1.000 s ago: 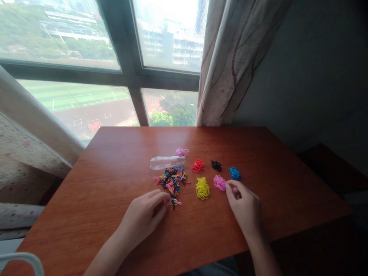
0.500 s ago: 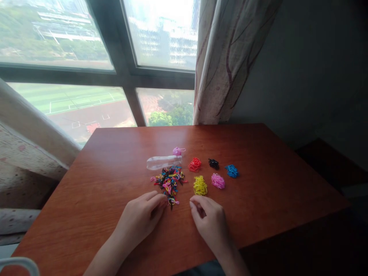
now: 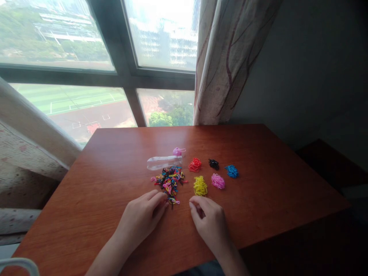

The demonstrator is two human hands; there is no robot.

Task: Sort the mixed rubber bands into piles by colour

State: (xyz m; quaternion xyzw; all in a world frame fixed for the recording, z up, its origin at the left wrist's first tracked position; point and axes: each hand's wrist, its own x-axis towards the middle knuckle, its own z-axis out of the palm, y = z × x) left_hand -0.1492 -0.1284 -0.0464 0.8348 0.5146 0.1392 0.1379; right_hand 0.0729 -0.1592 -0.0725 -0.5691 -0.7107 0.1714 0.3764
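Observation:
My left hand [image 3: 143, 214] rests on the table with thumb and fingers bent together. Its fingertips touch the near end of a mixed heap of small coloured rubber bands [image 3: 169, 180], where a few loose ones lie. Whatever it pinches is too small to make out. My right hand [image 3: 211, 220] is curled, thumb and forefinger close together, just below a pile of yellow rubber bands [image 3: 200, 186]. Anything between those fingertips cannot be seen. Sorted piles lie beyond it: pink bands [image 3: 218, 181], red bands [image 3: 194, 165], black bands [image 3: 213, 164] and blue bands [image 3: 231, 171].
Behind the mixed heap a clear plastic bottle [image 3: 163, 163] lies on its side, with a pink cap [image 3: 177, 151] by its mouth. The wooden table [image 3: 273, 191] reaches to the window and curtain [image 3: 227, 61]. A white curved object [image 3: 20, 262] shows at bottom left.
Hardly anything differs. Both hands keep their places, and the left fingertips have shifted very slightly at the loose bands.

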